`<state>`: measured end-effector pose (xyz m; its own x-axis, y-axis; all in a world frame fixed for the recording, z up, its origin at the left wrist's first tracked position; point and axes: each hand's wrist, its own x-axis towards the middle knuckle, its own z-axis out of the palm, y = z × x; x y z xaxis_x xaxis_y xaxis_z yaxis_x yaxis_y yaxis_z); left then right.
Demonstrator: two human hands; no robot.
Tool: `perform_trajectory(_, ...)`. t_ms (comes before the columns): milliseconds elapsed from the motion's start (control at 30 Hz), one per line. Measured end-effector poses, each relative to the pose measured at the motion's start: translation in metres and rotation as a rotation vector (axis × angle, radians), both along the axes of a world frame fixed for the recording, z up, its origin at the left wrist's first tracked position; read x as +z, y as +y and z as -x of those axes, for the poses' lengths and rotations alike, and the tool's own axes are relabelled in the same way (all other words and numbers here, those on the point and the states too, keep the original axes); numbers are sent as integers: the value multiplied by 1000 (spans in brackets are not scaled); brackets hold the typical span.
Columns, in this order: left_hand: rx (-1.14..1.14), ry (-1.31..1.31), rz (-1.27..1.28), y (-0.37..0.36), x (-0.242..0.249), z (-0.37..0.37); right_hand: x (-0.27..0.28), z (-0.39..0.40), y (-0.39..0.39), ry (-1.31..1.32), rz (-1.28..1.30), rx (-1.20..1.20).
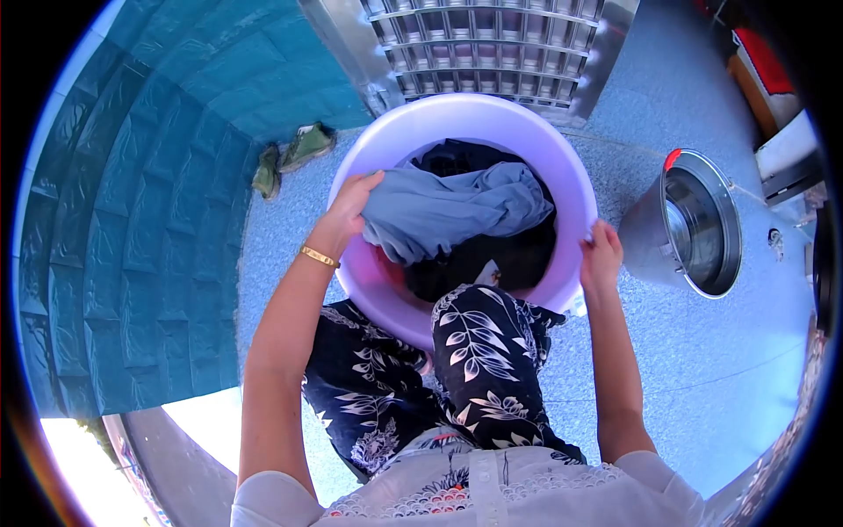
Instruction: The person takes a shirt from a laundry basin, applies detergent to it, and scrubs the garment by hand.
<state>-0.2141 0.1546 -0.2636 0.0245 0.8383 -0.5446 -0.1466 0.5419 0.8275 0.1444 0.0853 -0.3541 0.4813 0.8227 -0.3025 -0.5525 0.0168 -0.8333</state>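
A large lavender tub (575, 189) stands on the floor between my knees, with wet laundry inside. My left hand (353, 202) is closed on one end of a grey-blue garment (452, 206), which stretches across the tub over darker clothes. Beneath it lie black clothes (470, 263), and a bit of red cloth (386, 268) shows at the tub's left. At the right rim, my right hand (601, 255) has its fingers pinched together, apart from the garment. Whatever those fingers hold, if anything, is too small to make out.
To the right, a metal bucket (645, 233) stands on the speckled floor. Green shoes (306, 146) rest by the teal brick-patterned wall (140, 263). A metal grille door (492, 53) is just behind the tub. Farther right sits something with a red top (762, 61).
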Motion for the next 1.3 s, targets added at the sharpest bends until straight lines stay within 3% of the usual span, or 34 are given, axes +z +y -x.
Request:
perform_trajectory(67, -26, -135, -6, 3, 3, -11, 34, 57, 33, 18, -120, 225)
perform_trajectory(167, 35, -363, 84, 3, 2, -25, 70, 161, 58, -281, -288, 533)
perform_trajectory(200, 111, -369, 80, 4, -3, -27, 68, 189, 63, -666, -425, 599)
perform_trajectory(267, 185, -374, 80, 2, -4, -26, 57, 230, 72, -1033, -576, 474)
perform_trajectory(400, 241, -359, 110, 4, -15, -2, 31, 249, 90, -1036, -277, 612)
perform_trajectory(467, 255, -306, 84, 5, -22, 10, 36, 255, 61, -813, -615, 591)
perform_trajectory(500, 264, -269, 97, 3, -19, 13, 32, 252, 55, -757, -636, 793)
perform_trajectory(533, 271, -230, 107, 1, -16, 14, 26, 250, 51, -755, -633, 794)
perform_trajectory(600, 296, -188, 109, -4, -13, 18, 4, 246, 49, -875, -738, 885)
perform_trajectory(633, 281, -230, 151, -5, -12, 23, -12, 241, 53, -943, -680, 1030)
perform_trajectory(667, 266, -272, 195, -6, -10, 28, -28, 230, 58, -939, -680, 1031)
perform_trajectory(733, 262, -280, 213, -12, -3, 37, -68, 205, 67, -1457, -749, 1118)
perform_trajectory(867, 273, -213, 266, -23, -4, 68, -96, 131, 79, -1865, -249, 1430)
perform_trajectory(967, 245, 23, 194, -28, -22, 95, -100, 105, 90, -2004, -258, 1431)
perform_trajectory(1000, 250, 20, 198, -32, -19, 91, -90, 109, 97, -2004, -260, 1439)
perform_trajectory(1067, 199, 231, 86, -35, -6, 79, -69, 122, 120, -1736, 34, 1777)
perform_trajectory(1200, 26, 236, 90, -33, -15, 95, -99, 136, 146, -1649, -221, 1667)
perform_trajectory(1267, -86, 280, 96, -35, -11, 89, -110, 137, 145, -1706, 50, 1452)
perform_trajectory(1300, -84, 279, 99, -36, -8, 84, -116, 139, 137, -1705, 49, 1457)
